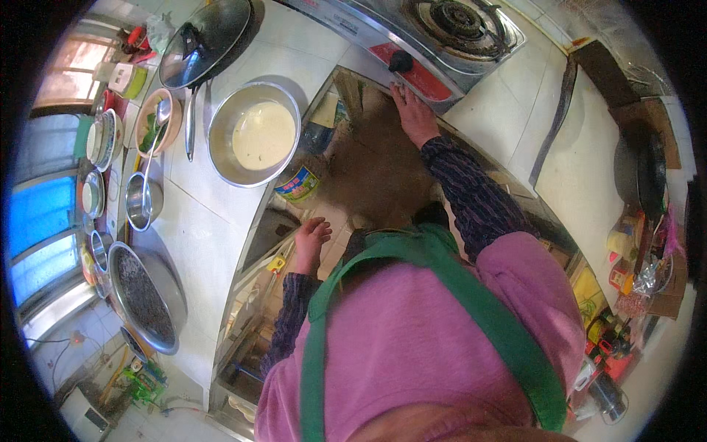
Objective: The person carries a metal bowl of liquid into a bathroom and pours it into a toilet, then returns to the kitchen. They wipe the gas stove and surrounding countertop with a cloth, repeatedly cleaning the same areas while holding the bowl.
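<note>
My right hand (415,115) reaches forward with its fingers extended, by the counter edge just below the black knob (401,61) of a gas stove (436,72). It holds nothing that I can see; whether the fingertips touch the stove front is unclear. Lower and to the left, my left hand (313,237) hangs in front of the counter, its fingers loosely bent and holding nothing. On the tiled counter (204,193) ahead of it stands a metal basin (221,149) with a pale creamy liquid (264,135). Below the counter edge sits a jar with a colourful label (298,184).
A lidded wok (207,41) stands at the far left, near a pinkish bowl (175,119) with green leaves and a ladle (163,110). Nearer are a small steel bowl (135,204) and a large metal basin (175,309). A dark pan (652,174) leans at right.
</note>
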{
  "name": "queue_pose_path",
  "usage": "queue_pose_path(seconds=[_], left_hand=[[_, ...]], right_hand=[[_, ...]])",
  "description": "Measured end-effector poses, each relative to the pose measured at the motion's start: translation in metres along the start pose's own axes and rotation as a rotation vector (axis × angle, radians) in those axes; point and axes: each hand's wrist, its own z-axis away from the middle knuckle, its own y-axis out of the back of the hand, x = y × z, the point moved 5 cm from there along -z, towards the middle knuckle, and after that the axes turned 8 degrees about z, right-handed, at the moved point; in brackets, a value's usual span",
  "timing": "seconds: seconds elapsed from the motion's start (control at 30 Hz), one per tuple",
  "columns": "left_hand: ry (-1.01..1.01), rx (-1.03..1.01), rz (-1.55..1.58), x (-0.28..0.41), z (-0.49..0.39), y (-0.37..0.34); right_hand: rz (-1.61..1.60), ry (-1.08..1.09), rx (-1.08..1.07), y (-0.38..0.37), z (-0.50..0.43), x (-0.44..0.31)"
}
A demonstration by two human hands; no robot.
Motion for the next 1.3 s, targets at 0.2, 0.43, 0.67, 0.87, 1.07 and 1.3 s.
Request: queue_pose_path(seconds=[0.2,0.43,0.67,0.87,1.07,1.3], left_hand=[[-0.025,-0.073,-0.009,-0.008,0.011,-0.016],[-0.025,-0.106,-0.060,-0.021,0.016,-0.011],[0.040,-0.087,-0.006,-0.027,0.007,-0.013],[0.045,-0.117,-0.112,-0.030,0.003,-0.025],[0.006,-0.065,-0.073,-0.026,0.004,-0.040],[0.039,-0.086,-0.039,-0.033,0.022,-0.117]], right_hand=[[-0.051,-0.044,-0.117,0.008,0.019,0.002],[0.292,-0.052,-0.103,0.034,0.056,0.022],[-0.066,0.034,-0.177,0.058,0.102,0.064],[-0.108,-0.103,-0.243,0.041,0.105,0.124],[-0.046,-0.138,-0.200,0.050,0.094,0.216],[-0.331,-0.623,-0.083,0.050,0.099,0.380]])
